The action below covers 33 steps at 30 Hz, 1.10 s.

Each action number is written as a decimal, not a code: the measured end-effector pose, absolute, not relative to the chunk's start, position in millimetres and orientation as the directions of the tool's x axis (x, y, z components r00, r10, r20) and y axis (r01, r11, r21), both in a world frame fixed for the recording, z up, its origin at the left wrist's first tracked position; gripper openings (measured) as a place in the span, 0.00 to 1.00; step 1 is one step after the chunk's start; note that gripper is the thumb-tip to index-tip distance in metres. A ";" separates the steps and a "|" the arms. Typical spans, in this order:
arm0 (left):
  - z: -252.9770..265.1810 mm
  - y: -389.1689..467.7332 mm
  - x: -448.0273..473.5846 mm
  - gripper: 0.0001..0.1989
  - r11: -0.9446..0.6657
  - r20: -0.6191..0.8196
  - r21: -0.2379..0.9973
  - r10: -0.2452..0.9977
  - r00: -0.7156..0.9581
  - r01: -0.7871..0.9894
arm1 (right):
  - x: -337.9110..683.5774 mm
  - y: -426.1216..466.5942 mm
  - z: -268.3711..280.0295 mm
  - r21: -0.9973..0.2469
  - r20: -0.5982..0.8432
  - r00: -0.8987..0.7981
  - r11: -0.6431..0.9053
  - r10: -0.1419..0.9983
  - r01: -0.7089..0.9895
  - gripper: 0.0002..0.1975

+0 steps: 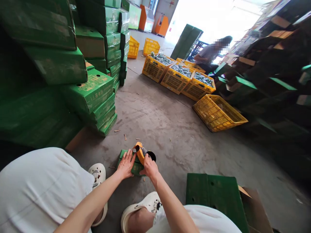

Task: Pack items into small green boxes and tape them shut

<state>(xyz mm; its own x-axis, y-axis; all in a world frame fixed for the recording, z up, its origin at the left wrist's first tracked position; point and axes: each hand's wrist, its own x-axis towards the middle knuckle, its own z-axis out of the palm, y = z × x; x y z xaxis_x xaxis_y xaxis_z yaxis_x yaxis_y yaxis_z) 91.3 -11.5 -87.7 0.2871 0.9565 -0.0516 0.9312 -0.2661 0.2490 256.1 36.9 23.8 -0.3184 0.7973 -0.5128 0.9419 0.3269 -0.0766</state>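
A small green cardboard box [136,169] rests on the floor between my feet. My left hand [126,164] lies on its top with fingers stretched out flat. In my right hand [149,165] is an orange-and-black tape dispenser [140,152], held by its handle over the far right part of the box. The dark tape roll sits at the tool's right side. Part of the box is hidden under my hands and the dispenser, so I cannot see whether tape touches the cardboard.
Stacks of green boxes [97,94] rise on the left. Several yellow crates [175,81], some filled, stand ahead, with a tilted yellow crate [218,113] nearer. A person [209,53] sits behind them. A larger green carton [213,194] lies by my right knee.
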 end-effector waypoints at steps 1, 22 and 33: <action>-89.3 -12.4 89.4 0.67 -0.287 -0.034 0.255 0.952 0.305 0.923 | 257.0 36.4 25.1 -0.071 -0.506 -0.331 0.343 0.797 0.937 0.58; -79.8 -13.7 76.5 0.53 -0.288 -0.005 0.362 0.951 0.311 0.887 | 267.5 85.1 28.4 -0.130 -0.560 -0.350 0.338 0.751 0.932 0.44; -77.8 -22.1 77.3 0.54 -0.298 0.020 0.338 0.951 0.310 0.893 | 260.4 70.6 17.0 -0.085 -0.517 -0.295 0.295 0.804 0.952 0.53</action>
<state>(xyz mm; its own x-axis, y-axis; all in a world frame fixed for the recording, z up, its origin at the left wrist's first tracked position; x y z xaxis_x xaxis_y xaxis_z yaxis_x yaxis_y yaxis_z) 77.3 -22.1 -77.8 0.3096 0.9506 0.0199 0.8929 -0.2979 0.3376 260.4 70.6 17.0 -0.2954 0.8037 -0.5166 0.9516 0.2954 -0.0845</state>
